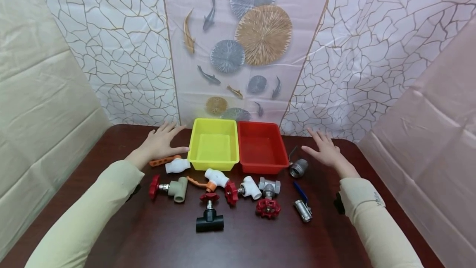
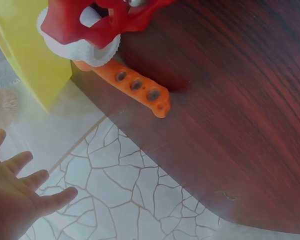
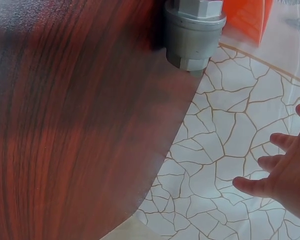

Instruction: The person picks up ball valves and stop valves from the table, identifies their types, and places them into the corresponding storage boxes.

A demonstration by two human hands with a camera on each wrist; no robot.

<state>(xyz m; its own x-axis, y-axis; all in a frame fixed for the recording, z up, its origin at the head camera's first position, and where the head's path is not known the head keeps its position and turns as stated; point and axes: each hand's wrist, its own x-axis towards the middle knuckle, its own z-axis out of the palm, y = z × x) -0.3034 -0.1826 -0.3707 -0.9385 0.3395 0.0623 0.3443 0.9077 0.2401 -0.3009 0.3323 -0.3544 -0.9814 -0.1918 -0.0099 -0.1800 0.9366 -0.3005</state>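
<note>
My left hand [image 1: 159,142] is held with spread fingers beside the yellow bin [image 1: 213,164], its thumb near the rim. Nothing is in it. Just below lies a white ball valve [image 1: 177,165] with an orange lever [image 2: 135,86]. On the other side, my right hand [image 1: 324,151] also has its fingers spread and holds nothing, to the right of the red bin [image 1: 264,168]. A grey metal valve [image 1: 298,168] with a dark lever lies between that bin and the hand. Whether either hand touches the table cannot be told.
In front of the bins lie a grey-green valve [image 1: 179,189], another white ball valve [image 1: 217,178], a black valve [image 1: 210,221], a white valve with a red handwheel [image 1: 251,187], a metal valve with a red handwheel [image 1: 268,209] and a blue-levered metal valve [image 1: 303,211]. Patterned cloth [image 1: 134,53] hangs behind.
</note>
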